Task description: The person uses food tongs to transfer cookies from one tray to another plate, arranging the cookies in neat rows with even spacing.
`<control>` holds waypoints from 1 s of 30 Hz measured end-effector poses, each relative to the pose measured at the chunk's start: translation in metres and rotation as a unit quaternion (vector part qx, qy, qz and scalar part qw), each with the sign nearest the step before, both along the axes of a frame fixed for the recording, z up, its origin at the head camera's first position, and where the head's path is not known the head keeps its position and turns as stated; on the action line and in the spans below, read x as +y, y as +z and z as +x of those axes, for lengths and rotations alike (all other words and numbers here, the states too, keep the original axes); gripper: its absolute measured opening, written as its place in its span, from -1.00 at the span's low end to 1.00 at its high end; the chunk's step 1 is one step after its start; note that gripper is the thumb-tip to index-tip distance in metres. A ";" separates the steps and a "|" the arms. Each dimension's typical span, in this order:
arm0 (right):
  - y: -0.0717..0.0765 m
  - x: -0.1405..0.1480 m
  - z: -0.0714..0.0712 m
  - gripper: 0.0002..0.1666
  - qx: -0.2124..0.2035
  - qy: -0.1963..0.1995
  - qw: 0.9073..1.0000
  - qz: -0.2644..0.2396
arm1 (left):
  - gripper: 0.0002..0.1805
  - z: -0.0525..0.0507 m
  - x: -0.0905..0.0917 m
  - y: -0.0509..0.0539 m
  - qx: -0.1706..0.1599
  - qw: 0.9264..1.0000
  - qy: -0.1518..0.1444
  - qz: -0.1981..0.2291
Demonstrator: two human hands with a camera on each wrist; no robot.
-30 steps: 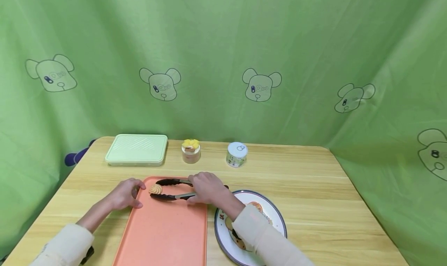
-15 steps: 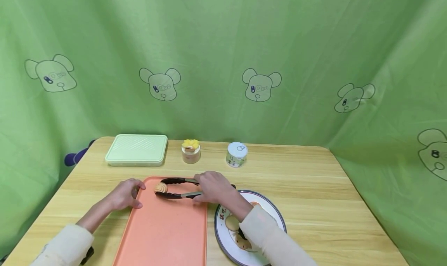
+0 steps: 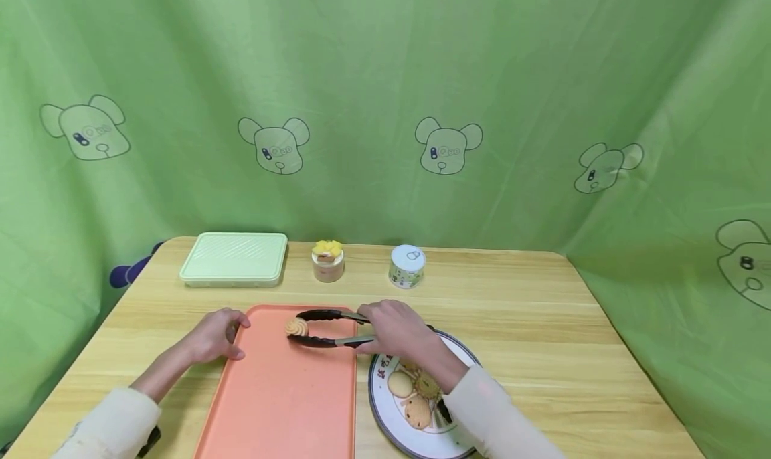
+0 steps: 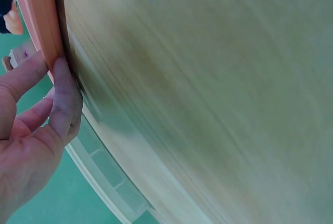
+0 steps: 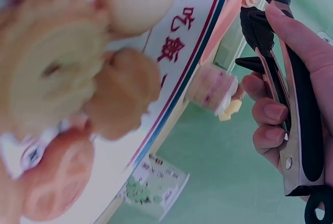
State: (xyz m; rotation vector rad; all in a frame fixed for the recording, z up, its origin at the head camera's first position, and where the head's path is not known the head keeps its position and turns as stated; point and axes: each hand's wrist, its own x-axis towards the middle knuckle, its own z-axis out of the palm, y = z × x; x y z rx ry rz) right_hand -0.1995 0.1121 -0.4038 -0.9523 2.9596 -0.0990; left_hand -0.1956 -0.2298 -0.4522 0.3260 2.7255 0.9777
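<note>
My right hand [image 3: 397, 330] grips a pair of black-tipped metal tongs [image 3: 328, 315], fingers wrapped round the handles in the right wrist view. Between the tong tips is a swirled cookie [image 3: 296, 327], over the far part of a coral tray [image 3: 283, 392]; whether it touches the tray I cannot tell. My left hand [image 3: 212, 336] pinches the tray's left rim near the far corner, with thumb and fingers at the edge in the left wrist view. To the tray's right, partly under my right forearm, a blue-rimmed white plate [image 3: 391, 419] bears several cookies [image 3: 417, 411].
Along the table's back stand a pale green lidded box [image 3: 235, 257], a small cup [image 3: 328, 265] with a yellow top, and a white-lidded can [image 3: 407, 266]. A green curtain [image 3: 361, 77] hangs behind the wooden table [image 3: 542, 325].
My right hand has moved right with the tongs, and the swirled cookie has travelled with them across the tray. More of the plate's cookies show. My left hand keeps its place.
</note>
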 end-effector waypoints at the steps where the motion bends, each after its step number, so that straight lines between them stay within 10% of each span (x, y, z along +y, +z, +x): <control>1: 0.001 0.004 0.002 -0.35 0.000 -0.002 1.000 -0.002 | -0.46 0.000 0.000 0.000 0.001 1.000 0.000 -0.001; 30: 0.022 0.111 0.067 -0.25 0.068 -0.013 0.998 -0.011 | -0.47 -0.001 -0.001 -0.002 0.002 1.000 -0.005 -0.003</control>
